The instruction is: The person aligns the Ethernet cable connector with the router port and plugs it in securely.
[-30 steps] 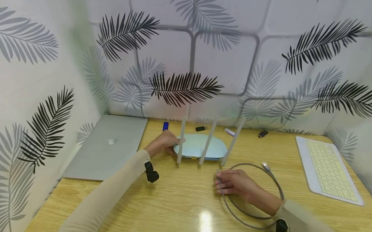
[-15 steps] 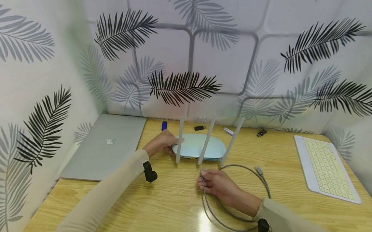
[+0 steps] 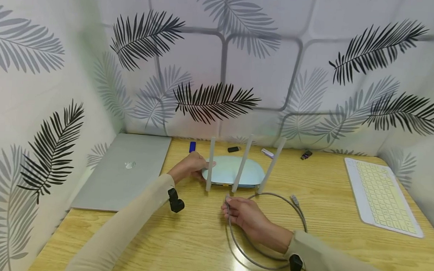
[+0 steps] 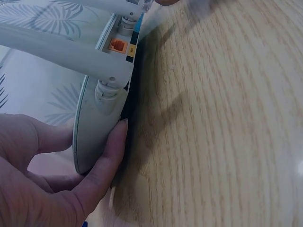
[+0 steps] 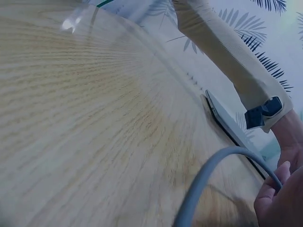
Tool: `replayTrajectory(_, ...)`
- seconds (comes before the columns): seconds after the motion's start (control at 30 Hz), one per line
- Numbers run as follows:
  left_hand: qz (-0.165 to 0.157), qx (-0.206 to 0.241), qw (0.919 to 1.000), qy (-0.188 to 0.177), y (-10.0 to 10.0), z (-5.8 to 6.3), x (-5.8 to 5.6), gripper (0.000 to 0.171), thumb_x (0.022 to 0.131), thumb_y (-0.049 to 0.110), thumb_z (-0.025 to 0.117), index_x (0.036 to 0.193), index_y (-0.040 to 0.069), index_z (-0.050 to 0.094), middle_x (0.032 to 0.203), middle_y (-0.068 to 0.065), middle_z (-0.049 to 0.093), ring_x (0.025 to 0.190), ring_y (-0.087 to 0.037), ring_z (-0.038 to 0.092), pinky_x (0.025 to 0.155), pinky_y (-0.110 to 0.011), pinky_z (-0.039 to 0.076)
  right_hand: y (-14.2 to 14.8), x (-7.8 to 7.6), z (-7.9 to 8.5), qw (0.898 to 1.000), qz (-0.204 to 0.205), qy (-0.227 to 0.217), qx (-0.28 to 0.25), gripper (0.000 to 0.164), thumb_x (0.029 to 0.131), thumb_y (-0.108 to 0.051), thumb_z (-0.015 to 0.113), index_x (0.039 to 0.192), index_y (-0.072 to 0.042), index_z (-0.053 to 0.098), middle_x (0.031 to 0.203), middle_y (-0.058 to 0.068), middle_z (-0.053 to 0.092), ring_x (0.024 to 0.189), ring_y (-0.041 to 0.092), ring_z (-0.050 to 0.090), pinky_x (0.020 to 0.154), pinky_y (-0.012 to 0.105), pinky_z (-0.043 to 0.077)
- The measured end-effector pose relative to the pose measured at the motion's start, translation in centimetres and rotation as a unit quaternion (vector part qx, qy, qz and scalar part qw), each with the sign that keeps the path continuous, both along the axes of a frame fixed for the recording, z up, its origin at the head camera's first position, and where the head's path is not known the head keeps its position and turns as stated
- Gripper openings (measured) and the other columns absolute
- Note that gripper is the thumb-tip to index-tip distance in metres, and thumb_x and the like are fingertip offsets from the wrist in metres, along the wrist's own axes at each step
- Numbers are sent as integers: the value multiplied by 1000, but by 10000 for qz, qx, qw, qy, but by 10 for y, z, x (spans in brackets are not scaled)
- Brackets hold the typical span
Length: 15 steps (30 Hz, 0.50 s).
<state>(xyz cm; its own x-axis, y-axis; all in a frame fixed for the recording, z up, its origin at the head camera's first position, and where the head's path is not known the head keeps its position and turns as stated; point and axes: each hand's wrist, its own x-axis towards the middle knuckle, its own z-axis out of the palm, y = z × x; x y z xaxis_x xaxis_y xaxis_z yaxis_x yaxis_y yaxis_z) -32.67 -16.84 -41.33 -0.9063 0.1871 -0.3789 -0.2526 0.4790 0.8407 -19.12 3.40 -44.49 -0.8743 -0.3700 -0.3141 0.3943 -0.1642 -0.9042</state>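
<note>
In the head view my left hand [image 3: 190, 166] grips the left end of a pale wireless router [image 3: 224, 169] with several raised antennas. The left wrist view has my thumb and fingers on opposite sides of the router's casing, near an orange port [image 4: 118, 45] on its back. Just in front of the router, my right hand [image 3: 253, 222] pinches a grey Ethernet cable [image 3: 302, 216] close to one end. The cable's other plug [image 3: 295, 200] lies on the table to the right. In the right wrist view the cable [image 5: 196, 189] arches out from my fingers.
A closed silver laptop [image 3: 129, 180] lies on the left, a white keyboard [image 3: 383, 197] on the right. Behind the router sit a blue stick [image 3: 192, 146], a black USB stick [image 3: 233, 149], a white-and-purple one [image 3: 267, 153] and a dark one [image 3: 306, 155]. A leaf-patterned curtain borders the table.
My right hand has moved left along the router's near side, drawing the Ethernet cable and its loose plug along. My left hand has kept its grip on the router.
</note>
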Motion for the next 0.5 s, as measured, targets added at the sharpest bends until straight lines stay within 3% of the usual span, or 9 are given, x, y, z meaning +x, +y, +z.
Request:
replayTrajectory(0.33, -54, 92, 9999, -44, 2, -2, -1, 30, 93, 27, 68, 78, 1, 70, 60, -6, 65, 51, -16, 66, 62, -36, 62, -17, -6, -10, 9973, -722, 96, 89, 23, 103, -15, 46, 104, 6, 56, 81, -1, 58, 71, 7, 51, 62, 17, 45)
replayTrajectory(0.5, -93, -6, 9999, 66, 2, -2, -1, 31, 94, 28, 67, 79, 1, 71, 60, -5, 65, 52, -16, 66, 62, -36, 62, -21, -7, -10, 9960, -873, 175, -15, 23, 104, -13, 44, 106, 7, 54, 80, -1, 57, 69, 7, 48, 60, 16, 42)
